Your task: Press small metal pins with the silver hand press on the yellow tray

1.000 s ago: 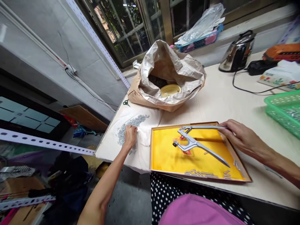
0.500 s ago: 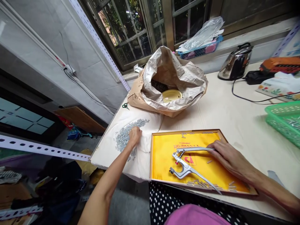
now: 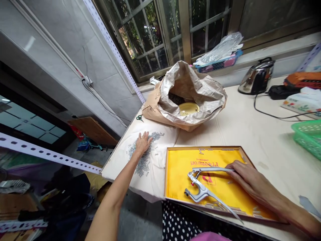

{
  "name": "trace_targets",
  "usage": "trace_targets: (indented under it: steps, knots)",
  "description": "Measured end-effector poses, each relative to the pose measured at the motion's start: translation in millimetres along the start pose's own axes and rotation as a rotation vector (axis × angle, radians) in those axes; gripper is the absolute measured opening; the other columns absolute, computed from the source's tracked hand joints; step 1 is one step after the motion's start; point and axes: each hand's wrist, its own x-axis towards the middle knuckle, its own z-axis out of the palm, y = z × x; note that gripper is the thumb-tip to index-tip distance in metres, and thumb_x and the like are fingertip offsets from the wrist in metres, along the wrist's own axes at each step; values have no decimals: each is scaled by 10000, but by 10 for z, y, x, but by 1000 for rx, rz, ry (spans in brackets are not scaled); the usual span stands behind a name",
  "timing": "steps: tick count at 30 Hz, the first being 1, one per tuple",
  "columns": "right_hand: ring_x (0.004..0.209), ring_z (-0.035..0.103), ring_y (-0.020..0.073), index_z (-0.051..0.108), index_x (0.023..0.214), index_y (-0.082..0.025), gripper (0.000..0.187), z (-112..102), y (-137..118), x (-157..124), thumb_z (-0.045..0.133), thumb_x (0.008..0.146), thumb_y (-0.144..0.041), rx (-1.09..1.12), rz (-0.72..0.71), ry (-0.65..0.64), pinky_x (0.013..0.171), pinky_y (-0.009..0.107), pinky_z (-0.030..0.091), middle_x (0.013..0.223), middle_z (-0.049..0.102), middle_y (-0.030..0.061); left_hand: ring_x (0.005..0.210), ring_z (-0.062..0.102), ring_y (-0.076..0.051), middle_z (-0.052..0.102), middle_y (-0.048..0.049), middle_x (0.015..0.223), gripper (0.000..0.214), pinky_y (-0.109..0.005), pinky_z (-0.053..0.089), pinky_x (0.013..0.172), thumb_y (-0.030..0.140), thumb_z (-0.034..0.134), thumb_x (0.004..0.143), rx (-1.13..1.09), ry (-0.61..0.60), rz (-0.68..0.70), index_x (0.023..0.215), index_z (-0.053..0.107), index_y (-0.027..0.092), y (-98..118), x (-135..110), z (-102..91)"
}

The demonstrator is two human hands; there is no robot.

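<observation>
My left hand (image 3: 143, 143) lies flat with its fingers spread on a pile of small metal pieces (image 3: 142, 157) scattered over a white cloth (image 3: 125, 160) at the table's left end. My right hand (image 3: 244, 174) rests on the upper handle of silver hand pliers (image 3: 204, 189), fingers curled over it. The pliers lie in a shallow wooden tray with a yellow lining (image 3: 180, 167). A row of small metal pieces sits along the tray's near edge.
A crumpled paper sack (image 3: 200, 92) with a yellow bowl (image 3: 188, 108) inside stands behind the tray. A steel kettle (image 3: 257, 77) and black cord are at the back right, a green basket (image 3: 307, 135) at the right edge. Small green scissors (image 3: 139, 117) lie near the sack.
My left hand has gone from pinching at the pile to lying flat and spread on it. The pliers and my right hand have shifted toward the tray's near side.
</observation>
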Motion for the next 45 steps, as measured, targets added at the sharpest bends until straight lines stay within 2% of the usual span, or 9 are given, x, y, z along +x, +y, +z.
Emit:
trace_targets:
  steps: [3,5,10,15,19,23,29,34,45]
  knots:
    - [747,657,223,644,899,-261,351,36,-49,-47,385,1003,-474,4,1,21,676,380,531,825,682,65,1485,289,-337,381,-121,1588,535,-520,291,1167,440,355,1015,-14,-87,45,1489,437,208,61,70,161]
    - [748,656,227,647,901,-258,361,55,-54,-82,383,1001,-483,17,22,42,664,379,528,824,680,68,1500,266,-317,343,-128,1607,537,-514,259,1190,432,342,1019,-15,-69,107,1491,427,189,103,-54,286]
    - [765,646,244,651,893,-255,374,109,19,-108,408,984,-525,69,63,66,684,392,526,835,671,83,1528,179,-313,326,-157,1609,562,-523,237,1210,417,299,1032,-24,-29,267,1487,418,110,124,-768,427]
    - [757,636,239,645,912,-255,339,170,98,-107,426,984,-504,105,61,51,675,384,518,831,665,77,1538,132,-304,328,-87,1619,548,-572,211,1213,443,252,1043,-57,-33,298,1524,384,218,38,-1286,350]
    - [744,639,233,645,905,-246,352,175,88,-112,421,987,-505,98,37,41,667,377,517,820,666,77,1541,14,-342,220,-106,1653,574,-614,160,1212,443,243,1040,-44,64,52,1542,359,189,-266,-1098,280]
    - [747,645,223,645,905,-237,370,163,66,-115,410,994,-508,80,25,43,666,360,514,826,667,72,1536,56,-353,181,-142,1654,631,-591,213,1207,470,274,1032,-85,33,-140,1571,277,142,-469,-858,384]
    - [758,630,216,633,912,-231,374,173,83,-135,405,997,-515,84,33,30,684,350,505,834,651,68,1537,43,-354,146,-81,1667,629,-592,192,1215,493,304,1024,-4,81,5,1582,259,205,-209,-1066,572]
    - [773,632,215,635,931,-233,371,173,70,-143,410,997,-520,84,34,13,700,352,509,851,656,66,1535,35,-374,235,-56,1650,584,-618,209,1203,466,346,1022,58,62,109,1560,329,239,24,-1259,557]
    - [771,638,216,635,911,-232,397,179,66,-129,409,988,-551,81,3,30,685,350,525,845,661,70,1533,106,-363,309,-56,1629,521,-626,223,1191,406,368,1029,13,59,280,1521,398,237,247,-1546,515]
